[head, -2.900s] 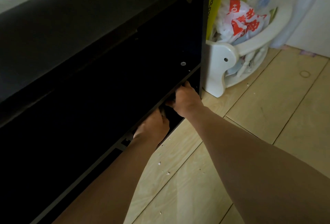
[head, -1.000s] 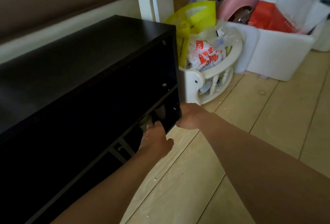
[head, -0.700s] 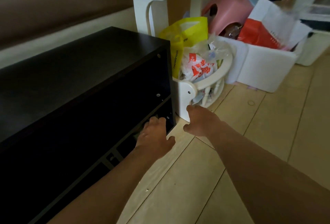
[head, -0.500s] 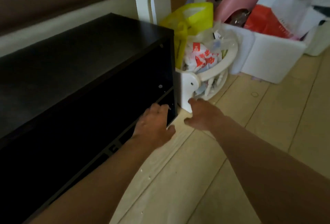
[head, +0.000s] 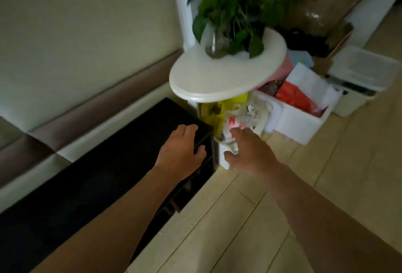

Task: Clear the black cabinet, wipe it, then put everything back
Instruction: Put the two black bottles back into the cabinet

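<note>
The black cabinet point(head: 97, 174) lies low along the wall, and its top right corner sits directly under the left hand point(head: 180, 153), whose fingers point(head: 187, 130) are loosely bent and a little apart, holding nothing, with the thumb down at the cabinet's front edge. I cannot tell whether the palm touches the top or only hovers over it. The placing reads as a steadying hold on the corner, likely so the person can lean or shift the unit. The right hand point(head: 250, 150) reaches out beyond the cabinet's end panel, its fingers point(head: 239, 132) straight and spread and gripping nothing. Just under and ahead of these fingertips is a white rack point(head: 224, 159) stuffed with plastic bags point(head: 235, 124), pressed close against the cabinet's side, with a yellow bag point(head: 217, 109) a little further past the fingertips. The spread hand suggests a reach for this clutter, perhaps because it crowds the cabinet's end. Above and beyond both sets of fingers a round white table point(head: 217, 81) overhangs the rack and carries a green plant point(head: 237, 0) in a glass vase, so any lift near there calls for care. Off to the far side of the right fingers stands a white box point(head: 298, 122) holding red and white bags. The shelf openings below the left thumb are too dark to show their contents, so how far the clearing stands is a guess
</note>
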Available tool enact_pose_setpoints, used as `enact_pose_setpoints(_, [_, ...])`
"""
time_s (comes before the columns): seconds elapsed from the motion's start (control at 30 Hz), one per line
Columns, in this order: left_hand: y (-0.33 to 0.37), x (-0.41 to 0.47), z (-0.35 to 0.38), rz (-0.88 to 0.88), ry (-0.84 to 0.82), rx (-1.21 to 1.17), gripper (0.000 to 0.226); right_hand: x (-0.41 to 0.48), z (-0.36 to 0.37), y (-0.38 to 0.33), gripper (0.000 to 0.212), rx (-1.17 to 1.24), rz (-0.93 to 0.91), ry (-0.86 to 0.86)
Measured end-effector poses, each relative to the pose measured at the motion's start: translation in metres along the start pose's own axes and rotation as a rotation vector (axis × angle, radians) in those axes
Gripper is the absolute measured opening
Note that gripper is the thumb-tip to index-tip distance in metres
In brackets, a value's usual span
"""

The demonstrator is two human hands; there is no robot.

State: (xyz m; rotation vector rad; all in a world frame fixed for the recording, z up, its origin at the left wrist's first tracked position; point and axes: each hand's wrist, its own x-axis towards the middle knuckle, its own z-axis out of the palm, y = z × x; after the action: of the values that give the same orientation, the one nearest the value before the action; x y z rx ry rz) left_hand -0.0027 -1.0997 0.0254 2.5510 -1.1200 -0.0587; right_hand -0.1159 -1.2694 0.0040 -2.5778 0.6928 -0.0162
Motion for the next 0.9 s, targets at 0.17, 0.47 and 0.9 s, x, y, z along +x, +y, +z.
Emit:
enact_pose_setpoints(0.17, [0.056, 0.013, -0.187, -0.045, 0.086, 0.017, 0.057, -0.021, -0.174, -0.101, 0.062, 0.073, -0.072, 0.090])
enact_pose_setpoints(0.47, [0.118, -0.045, -0.438, -0.217, 0.126, 0.093, 0.057, -0.095, -0.382, -0.279, 0.057, 0.124, -0.269, 0.137])
enact_pose_setpoints(0.9, [0.053, -0.207, -0.618, -0.412, 0.334, 0.107, 0.054, -0.191, -0.400, -0.485, 0.055, -0.023, -0.536, 0.098])
